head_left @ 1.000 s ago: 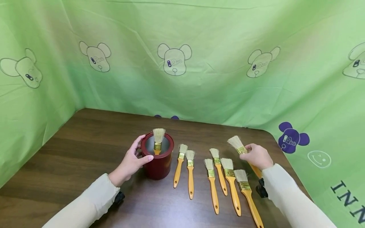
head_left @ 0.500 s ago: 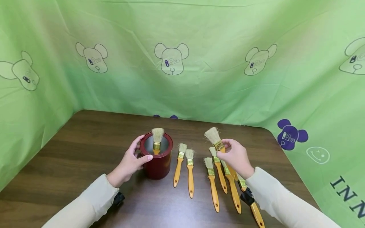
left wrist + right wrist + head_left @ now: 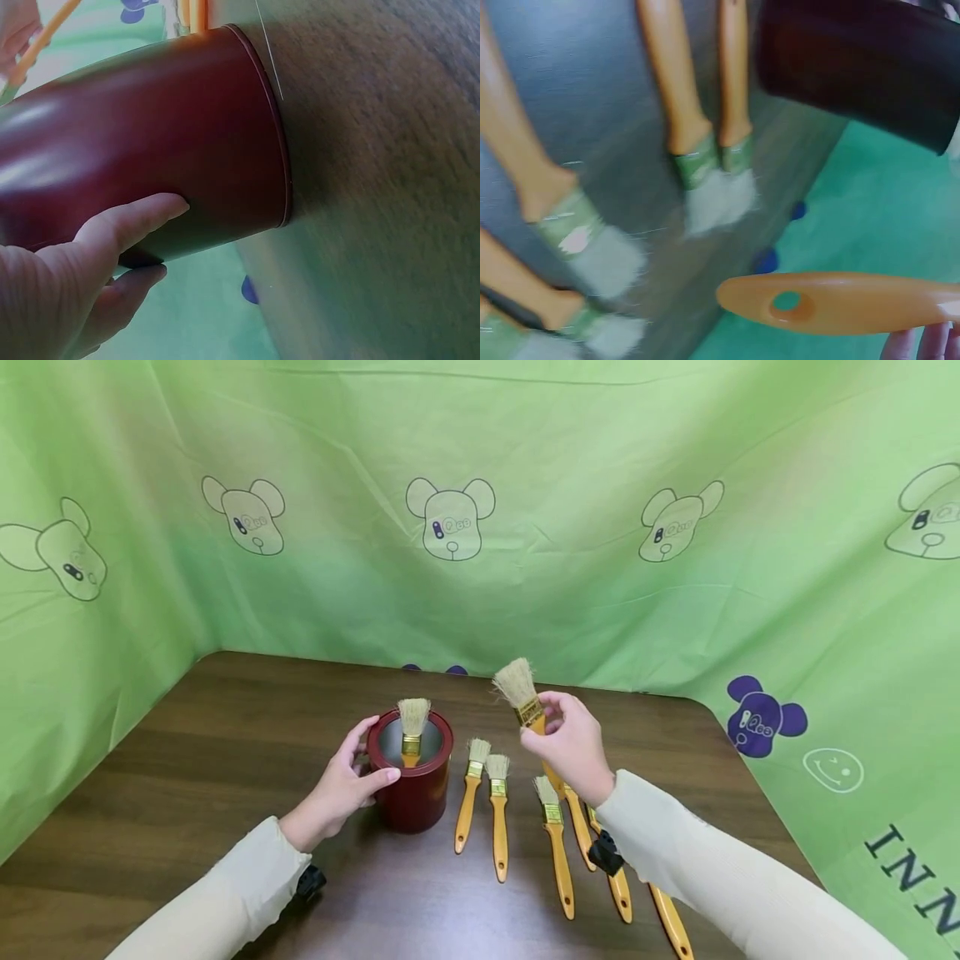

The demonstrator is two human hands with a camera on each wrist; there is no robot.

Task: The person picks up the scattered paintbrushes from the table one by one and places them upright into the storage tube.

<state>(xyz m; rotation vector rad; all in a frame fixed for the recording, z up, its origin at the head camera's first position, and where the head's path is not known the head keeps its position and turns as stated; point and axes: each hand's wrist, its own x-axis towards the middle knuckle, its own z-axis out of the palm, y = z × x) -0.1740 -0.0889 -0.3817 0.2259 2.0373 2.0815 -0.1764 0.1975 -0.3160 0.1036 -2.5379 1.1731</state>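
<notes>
Carrying a paintbrush [image 3: 525,706] bristles-up above the tabletop [image 3: 225,735], the person's right hand [image 3: 573,752] pinches it at the brass band with curled fingers, roughly at three o'clock from the red cup [image 3: 412,777] and well clear of its rim. The left hand [image 3: 341,789] steadies the cup, thumb and fingers wrapped on its nine o'clock side; one brush [image 3: 412,731] already stands inside. Five more brushes [image 3: 498,814] lie in a row on the tabletop at the cup's three to four o'clock.

From the left wrist, the cup [image 3: 150,142] fills the view, the left hand [image 3: 67,285] pressed to its wall, fingers curled around it.

From the right wrist, the held brush's orange handle end [image 3: 832,304] with its hanging hole juts across the bottom, fingers [image 3: 922,345] barely showing at the corner; the lying brushes [image 3: 705,165] and the cup [image 3: 862,67] are blurred beyond.

By the look of it, this is the carry stage of loading brushes into the cup. The next move would call for swinging the handle over the opening and lowering it beside the standing brush.
</notes>
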